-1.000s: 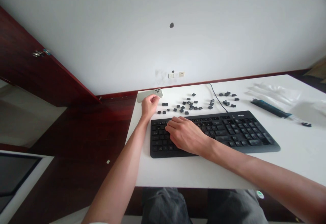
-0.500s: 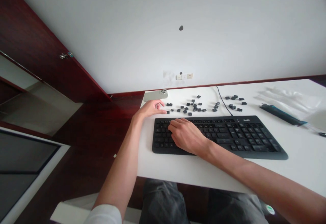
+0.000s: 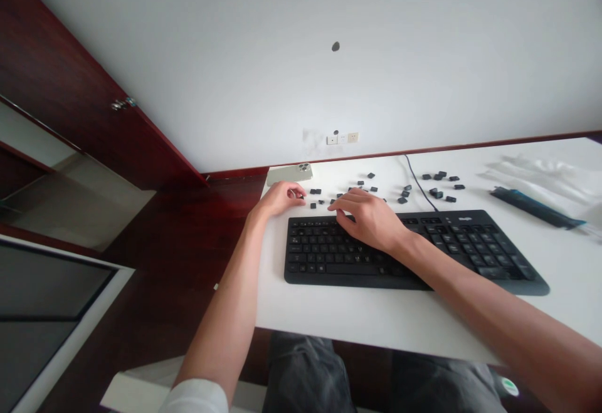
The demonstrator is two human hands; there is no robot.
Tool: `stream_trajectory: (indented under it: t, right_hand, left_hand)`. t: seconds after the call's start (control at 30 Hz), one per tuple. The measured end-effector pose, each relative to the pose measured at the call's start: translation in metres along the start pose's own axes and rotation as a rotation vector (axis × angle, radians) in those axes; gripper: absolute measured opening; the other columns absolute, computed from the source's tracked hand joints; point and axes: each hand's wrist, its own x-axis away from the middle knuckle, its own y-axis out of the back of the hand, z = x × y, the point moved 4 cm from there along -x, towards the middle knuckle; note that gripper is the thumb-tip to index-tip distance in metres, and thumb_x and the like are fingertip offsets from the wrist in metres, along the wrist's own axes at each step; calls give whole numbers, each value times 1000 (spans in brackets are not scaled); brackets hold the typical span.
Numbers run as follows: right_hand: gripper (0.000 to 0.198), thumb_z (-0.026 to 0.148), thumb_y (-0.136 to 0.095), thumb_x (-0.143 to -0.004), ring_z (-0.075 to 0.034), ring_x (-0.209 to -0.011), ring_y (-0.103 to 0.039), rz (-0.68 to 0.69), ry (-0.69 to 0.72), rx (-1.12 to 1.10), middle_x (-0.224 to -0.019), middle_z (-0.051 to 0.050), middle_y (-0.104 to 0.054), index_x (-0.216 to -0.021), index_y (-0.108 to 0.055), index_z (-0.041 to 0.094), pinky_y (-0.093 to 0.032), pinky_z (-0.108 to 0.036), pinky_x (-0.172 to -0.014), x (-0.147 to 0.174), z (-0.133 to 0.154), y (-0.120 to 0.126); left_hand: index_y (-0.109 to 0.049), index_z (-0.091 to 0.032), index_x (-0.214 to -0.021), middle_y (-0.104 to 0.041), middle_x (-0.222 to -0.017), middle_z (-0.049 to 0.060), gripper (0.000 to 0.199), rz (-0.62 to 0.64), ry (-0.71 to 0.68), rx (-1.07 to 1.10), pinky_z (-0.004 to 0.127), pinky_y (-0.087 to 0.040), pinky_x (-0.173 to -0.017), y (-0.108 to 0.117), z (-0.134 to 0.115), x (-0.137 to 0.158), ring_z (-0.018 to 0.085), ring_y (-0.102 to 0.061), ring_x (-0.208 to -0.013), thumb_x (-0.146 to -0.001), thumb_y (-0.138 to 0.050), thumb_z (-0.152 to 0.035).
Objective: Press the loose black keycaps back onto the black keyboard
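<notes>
Loose keycaps [image 3: 360,182] lie mid-frame, just above the right hand's [image 3: 370,217] half-open fingers; the left hand [image 3: 280,198], at their left end, pinches something dark (seemingly a keycap).

Probably a home: red-brown door [image 3: 84,99], wall sockets [image 3: 342,139], white desk [image 3: 367,313].

Keycaps [image 3: 407,188] lie behind the keyboard [image 3: 338,257] (phone [image 3: 288,175] leftward)
</notes>
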Motion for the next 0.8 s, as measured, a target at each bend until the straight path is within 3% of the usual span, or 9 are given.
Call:
stream_trajectory:
  t: [0.13,0.27,0.47,0.67,0.8]
  right_hand:
    - [25,9,-57,-95,-27,-94,-71,-20,-38,-17,-100,-7,-81,-103,-79,19,-57,-39,-76,1,-3,0]
    - [25,13,-59,-98,-27,-96,-71,-108,-73,-69,-104,-8,-79,-114,-77,21,-57,-40,-78,2,-1,5]
    - [15,32,-68,-99,-20,-83,-72,-217,-327,-351,-107,-8,-75,-109,-73,21,-59,-35,-75,3,-20,2]
    - [24,44,-79,-89,-25,-96,-78,-149,-472,-842,-99,-6,-81,-96,-73,21,-61,-41,-93,1,-38,-13]
    - [36,50,-88,-78,-28,-96,-79,-120,-501,-966,-95,-8,-81,-90,-72,20,-62,-43,-94,0,-46,-15]
  left_hand:
    - [-79,-16,-100,-76,-98,9,35,-56,-58,213,36,-51,-87,-9,-10,-4,20,-68,-90,-76,-90,-39]
    - [-73,-17,-112,-73,-103,8,48,-29,-159,470,35,-53,-92,-26,-40,-7,20,-70,-97,-73,-94,-38]
    - [-72,-21,-122,-59,-87,0,45,-29,-298,502,27,-52,-83,-39,-88,0,12,-60,-84,-81,-89,-28]
    - [-70,-22,-130,-56,-85,-1,44,-25,-392,439,28,-53,-87,-50,-103,4,12,-58,-83,-87,-81,-24]
    - [-71,-24,-131,-58,-88,0,42,-34,-426,366,30,-54,-88,-55,-109,7,13,-57,-82,-90,-79,-26]
